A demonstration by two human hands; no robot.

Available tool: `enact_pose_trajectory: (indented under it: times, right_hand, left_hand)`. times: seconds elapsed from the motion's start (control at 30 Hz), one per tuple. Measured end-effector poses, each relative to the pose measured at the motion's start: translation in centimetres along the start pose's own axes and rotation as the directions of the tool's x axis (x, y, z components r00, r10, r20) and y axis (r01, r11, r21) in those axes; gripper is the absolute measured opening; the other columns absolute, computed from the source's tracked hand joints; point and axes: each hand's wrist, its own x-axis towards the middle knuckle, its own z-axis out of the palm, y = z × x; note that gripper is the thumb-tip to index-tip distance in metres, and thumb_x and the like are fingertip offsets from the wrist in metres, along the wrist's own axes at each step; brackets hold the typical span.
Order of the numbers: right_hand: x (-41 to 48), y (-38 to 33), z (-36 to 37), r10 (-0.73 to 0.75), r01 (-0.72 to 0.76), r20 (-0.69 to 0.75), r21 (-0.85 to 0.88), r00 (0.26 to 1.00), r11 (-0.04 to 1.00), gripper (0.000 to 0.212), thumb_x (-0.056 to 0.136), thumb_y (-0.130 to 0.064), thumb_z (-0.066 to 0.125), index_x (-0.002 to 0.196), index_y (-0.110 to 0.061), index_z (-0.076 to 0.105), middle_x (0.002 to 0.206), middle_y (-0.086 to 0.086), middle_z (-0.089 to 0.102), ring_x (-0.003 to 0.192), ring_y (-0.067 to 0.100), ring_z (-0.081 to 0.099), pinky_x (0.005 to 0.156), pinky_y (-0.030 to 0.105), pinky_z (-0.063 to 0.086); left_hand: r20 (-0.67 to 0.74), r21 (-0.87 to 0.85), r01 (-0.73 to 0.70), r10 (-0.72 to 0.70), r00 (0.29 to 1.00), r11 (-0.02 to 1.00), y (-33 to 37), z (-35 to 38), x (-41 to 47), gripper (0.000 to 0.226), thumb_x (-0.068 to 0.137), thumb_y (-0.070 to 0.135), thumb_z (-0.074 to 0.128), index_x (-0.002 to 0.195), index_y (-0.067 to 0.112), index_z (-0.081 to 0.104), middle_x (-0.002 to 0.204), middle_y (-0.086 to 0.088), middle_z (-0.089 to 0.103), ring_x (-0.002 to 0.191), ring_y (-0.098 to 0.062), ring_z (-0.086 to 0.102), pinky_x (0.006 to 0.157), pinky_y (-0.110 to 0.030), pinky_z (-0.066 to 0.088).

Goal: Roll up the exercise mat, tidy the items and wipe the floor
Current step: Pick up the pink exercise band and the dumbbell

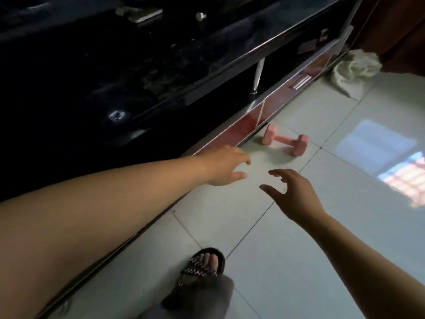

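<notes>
Reaching down with both arms, so I'd say the tidying is barely underway. No mat in sight, so I can't tell if it's rolled, and nobody's wiping. The dark cabinet (96, 93) runs along the left. The left hand (224, 166) stretches out low beside it, fingers loose and apart, holding nothing. The pink dumbbell (285, 142) lies on the floor (299, 261) just beyond, near the cabinet's base. The right hand (296, 196) has spread, slightly curved fingers and is empty too. There's a white cloth bundle (354, 67) far right.
</notes>
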Motion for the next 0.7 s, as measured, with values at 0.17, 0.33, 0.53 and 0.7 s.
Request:
enact_pose_trajectory:
  times: [0.17, 0.33, 0.53, 0.7]
  right_hand:
    - [4.4, 6.2, 0.4, 0.161, -0.160, -0.049, 0.017, 0.986, 0.987, 0.047, 0.082, -0.046, 0.064, 0.122, -0.020, 0.058, 0.125, -0.002, 0.058, 0.107, 0.017, 0.056, 0.086, 0.026, 0.041]
    - [8.3, 11.6, 0.1, 0.257, -0.259, -0.107, -0.002, 0.960, 0.966, 0.047, 0.084, -0.046, 0.063, 0.123, -0.021, 0.056, 0.125, -0.004, 0.056, 0.109, 0.015, 0.054, 0.086, 0.026, 0.042]
    - [14.5, 15.7, 0.8, 0.240, -0.250, -0.127, -0.071, 0.962, 0.966, 0.048, 0.085, -0.045, 0.061, 0.126, -0.020, 0.054, 0.129, -0.002, 0.053, 0.116, 0.018, 0.051, 0.088, 0.029, 0.041]
    - [19.7, 18.0, 2.6, 0.196, -0.203, -0.075, -0.096, 0.978, 0.975, 0.056, 0.084, -0.044, 0.062, 0.133, -0.020, 0.047, 0.138, 0.000, 0.044, 0.120, 0.023, 0.047, 0.092, 0.034, 0.043]
  left_hand:
    - [-0.036, -0.061, -0.073, 0.071, 0.997, 0.995, -0.4, 2.4, 10.5, 0.045, 0.093, 0.042, 0.049, 0.135, 0.027, 0.043, 0.142, 0.004, 0.041, 0.129, -0.019, 0.040, 0.102, -0.042, 0.038]
    - [-0.128, -0.150, -0.089, 0.070, 0.989, 0.985, -0.4, 4.4, 20.1, 0.041, 0.091, 0.035, 0.054, 0.130, 0.024, 0.049, 0.137, 0.002, 0.045, 0.126, -0.021, 0.043, 0.102, -0.038, 0.038]
    - [-0.189, -0.139, -0.065, 0.038, 0.981, 0.988, -1.6, 7.7, 26.6, 0.042, 0.090, 0.033, 0.057, 0.129, 0.019, 0.049, 0.140, -0.002, 0.043, 0.130, -0.022, 0.037, 0.109, -0.033, 0.029]
    - [-0.194, -0.095, -0.053, 0.034, 0.980, 0.994, -3.4, 9.6, 29.8, 0.053, 0.089, 0.034, 0.055, 0.138, 0.020, 0.040, 0.153, -0.004, 0.022, 0.143, -0.022, 0.015, 0.113, -0.044, 0.025]
